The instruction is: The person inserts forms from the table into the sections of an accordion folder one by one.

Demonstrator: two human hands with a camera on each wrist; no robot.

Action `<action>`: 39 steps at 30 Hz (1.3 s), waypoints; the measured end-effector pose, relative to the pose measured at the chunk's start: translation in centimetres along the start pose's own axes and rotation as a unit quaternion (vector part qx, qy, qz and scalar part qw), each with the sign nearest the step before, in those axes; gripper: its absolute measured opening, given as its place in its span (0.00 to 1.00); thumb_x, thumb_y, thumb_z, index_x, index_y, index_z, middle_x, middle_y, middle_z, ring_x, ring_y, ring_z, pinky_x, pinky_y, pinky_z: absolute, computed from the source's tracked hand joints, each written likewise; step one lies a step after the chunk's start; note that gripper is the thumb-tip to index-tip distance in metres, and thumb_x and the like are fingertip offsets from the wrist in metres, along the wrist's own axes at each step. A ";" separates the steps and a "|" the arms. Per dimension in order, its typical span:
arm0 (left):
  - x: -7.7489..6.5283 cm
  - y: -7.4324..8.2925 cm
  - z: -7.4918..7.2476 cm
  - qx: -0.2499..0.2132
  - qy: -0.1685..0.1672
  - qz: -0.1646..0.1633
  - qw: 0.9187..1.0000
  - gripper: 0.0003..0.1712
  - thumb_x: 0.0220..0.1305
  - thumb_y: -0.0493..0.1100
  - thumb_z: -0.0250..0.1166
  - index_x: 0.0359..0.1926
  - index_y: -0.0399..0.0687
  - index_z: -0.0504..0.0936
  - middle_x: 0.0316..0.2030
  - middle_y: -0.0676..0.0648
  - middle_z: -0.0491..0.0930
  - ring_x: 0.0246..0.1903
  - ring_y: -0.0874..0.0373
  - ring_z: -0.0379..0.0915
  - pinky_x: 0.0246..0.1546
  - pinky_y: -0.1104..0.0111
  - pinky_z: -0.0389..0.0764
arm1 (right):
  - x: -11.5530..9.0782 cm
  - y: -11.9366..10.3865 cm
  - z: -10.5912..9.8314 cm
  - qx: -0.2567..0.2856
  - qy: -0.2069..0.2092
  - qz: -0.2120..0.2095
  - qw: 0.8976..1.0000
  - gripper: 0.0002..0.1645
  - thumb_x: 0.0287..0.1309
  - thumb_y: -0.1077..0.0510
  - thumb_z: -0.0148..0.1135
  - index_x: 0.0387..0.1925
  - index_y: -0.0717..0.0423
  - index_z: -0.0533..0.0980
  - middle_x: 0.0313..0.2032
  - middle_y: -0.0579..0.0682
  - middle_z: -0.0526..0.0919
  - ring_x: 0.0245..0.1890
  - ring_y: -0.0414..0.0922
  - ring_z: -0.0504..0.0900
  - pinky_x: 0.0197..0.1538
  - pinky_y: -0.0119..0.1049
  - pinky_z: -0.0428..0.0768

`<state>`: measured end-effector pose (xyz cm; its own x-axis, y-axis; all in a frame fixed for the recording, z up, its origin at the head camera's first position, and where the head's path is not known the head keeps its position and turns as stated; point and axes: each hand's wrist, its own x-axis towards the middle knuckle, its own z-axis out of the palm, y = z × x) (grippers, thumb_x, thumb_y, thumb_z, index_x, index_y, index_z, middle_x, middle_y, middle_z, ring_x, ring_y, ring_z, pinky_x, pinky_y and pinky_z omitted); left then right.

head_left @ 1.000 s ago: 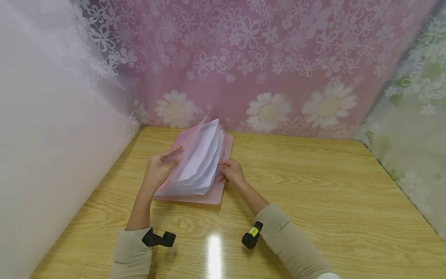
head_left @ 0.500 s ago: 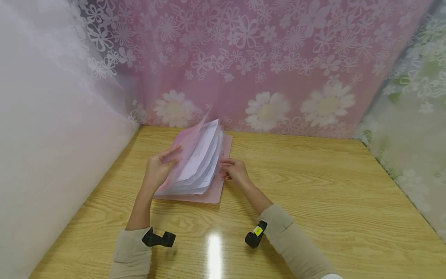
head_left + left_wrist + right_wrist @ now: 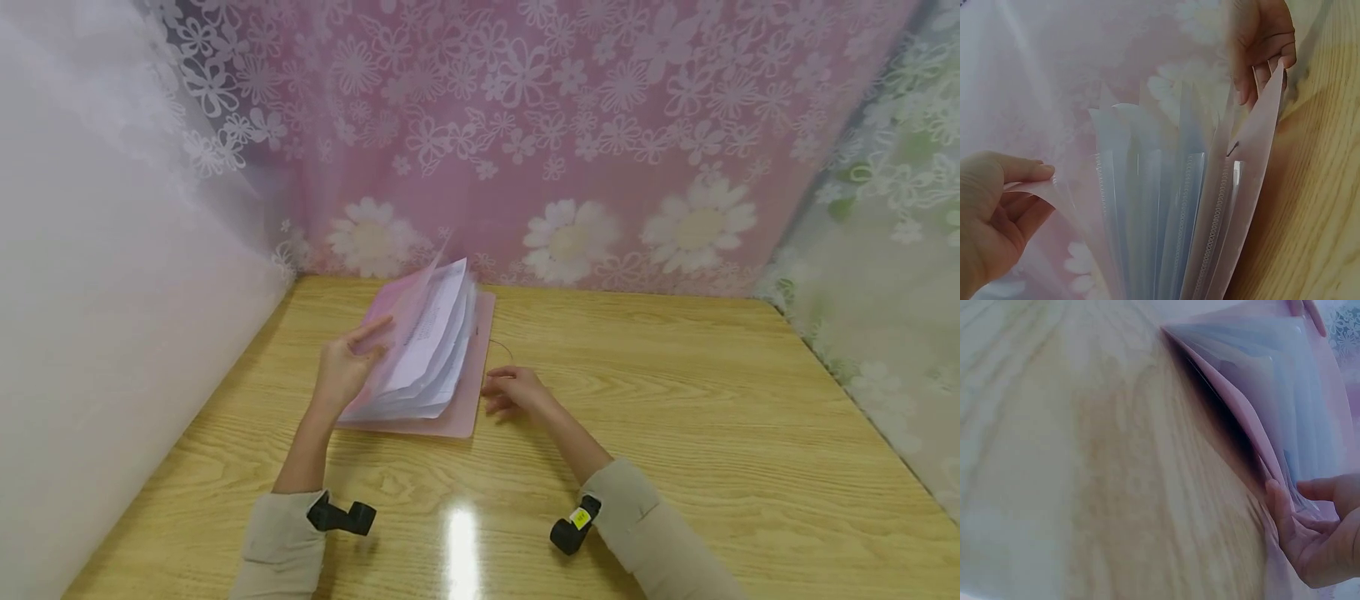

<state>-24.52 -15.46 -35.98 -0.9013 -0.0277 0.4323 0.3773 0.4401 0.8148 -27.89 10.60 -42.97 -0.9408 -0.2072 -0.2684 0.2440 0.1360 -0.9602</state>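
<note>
A pink folder (image 3: 482,367) with clear sleeves of white papers (image 3: 431,333) lies partly fanned open on the table. My left hand (image 3: 343,367) pinches its raised front cover (image 3: 1041,194) between thumb and fingers. At the right edge of the back cover (image 3: 1260,144) is my right hand (image 3: 517,390), its fingers loosely bent. In the right wrist view, a fingertip of this right hand (image 3: 1319,531) touches the back cover's edge while the thumb stands apart. A thin elastic cord (image 3: 504,347) loops out from the back cover, just beyond the right hand.
The wood-grain table (image 3: 675,417) extends to the right and front of the folder. A pink flowered curtain (image 3: 525,167) hangs behind it, with a pale sheet (image 3: 112,250) at the left. A black wrist camera (image 3: 573,525) sits by the right sleeve.
My right hand has moved toward me and slightly right along the folder's edge, leaving the elastic cord in plain sight. The left hand still holds the front cover raised.
</note>
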 end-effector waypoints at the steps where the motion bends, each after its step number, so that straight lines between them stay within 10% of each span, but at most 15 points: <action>1: 0.0 -0.1 0.2 -0.002 0.002 0.003 1.000 0.22 0.52 0.28 0.65 0.50 0.39 0.79 0.48 0.43 0.78 0.30 0.58 0.71 0.11 0.76 0.60 | 0.3 0.5 0.2 0.006 -0.009 0.002 1.000 0.24 0.61 0.64 0.53 0.56 0.71 0.65 0.37 0.61 0.81 0.20 0.42 0.79 0.22 0.35 0.79; 11: 0.9 -1.7 2.1 0.016 0.004 0.085 0.996 0.23 0.49 0.25 0.66 0.49 0.35 0.79 0.47 0.41 0.78 0.46 0.49 0.74 0.42 0.72 0.72 | 0.9 1.3 2.0 0.058 0.007 -0.035 0.998 0.30 0.53 0.73 0.55 0.59 0.74 0.60 0.42 0.62 0.78 0.20 0.43 0.78 0.21 0.34 0.78; 14: 0.9 -1.9 2.7 0.042 -0.005 0.120 0.992 0.24 0.49 0.25 0.66 0.50 0.37 0.79 0.45 0.41 0.79 0.25 0.58 0.75 0.26 0.70 0.74 | 1.2 1.5 2.2 0.062 0.019 -0.043 0.997 0.29 0.53 0.74 0.55 0.58 0.75 0.61 0.40 0.64 0.78 0.19 0.43 0.77 0.20 0.33 0.77; 17: 0.8 -2.0 3.2 0.072 -0.021 0.154 0.985 0.24 0.48 0.26 0.67 0.50 0.38 0.79 0.44 0.40 0.80 0.13 0.68 0.52 0.15 0.71 0.63 | 1.4 1.7 2.2 0.056 0.023 -0.049 0.997 0.28 0.53 0.75 0.54 0.57 0.76 0.62 0.36 0.63 0.79 0.19 0.43 0.77 0.19 0.32 0.77; 26: 0.9 -2.6 3.9 0.080 -0.126 0.163 0.975 0.16 0.56 0.33 0.65 0.47 0.45 0.82 0.33 0.44 0.82 0.11 0.66 0.49 0.12 0.72 0.59 | 1.9 2.1 2.0 0.042 0.017 -0.051 0.998 0.28 0.54 0.74 0.56 0.57 0.75 0.62 0.37 0.65 0.80 0.20 0.43 0.79 0.22 0.34 0.79; 31: 0.5 -2.9 3.9 0.070 -0.211 0.148 0.964 0.19 0.59 0.48 0.64 0.51 0.50 0.80 0.50 0.47 0.77 0.37 0.56 0.77 0.32 0.70 0.78 | 1.6 2.3 1.9 0.040 0.008 -0.053 0.998 0.28 0.54 0.74 0.55 0.57 0.75 0.62 0.37 0.65 0.80 0.21 0.44 0.80 0.23 0.35 0.79; 39: 0.1 -3.0 4.1 0.093 -0.303 0.147 0.937 0.26 0.65 0.58 0.52 0.59 0.51 0.74 0.60 0.44 0.67 0.62 0.50 0.56 0.57 0.52 0.61 | 1.4 2.1 2.1 0.044 0.005 -0.052 0.998 0.28 0.54 0.74 0.55 0.57 0.75 0.62 0.37 0.65 0.80 0.21 0.44 0.79 0.23 0.34 0.79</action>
<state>-26.57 -13.06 -39.97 -0.7401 0.6100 0.2831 0.6361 0.4985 0.5890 -28.20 8.54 -45.53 -0.9642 -0.2069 -0.1659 0.1638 0.0275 -0.9861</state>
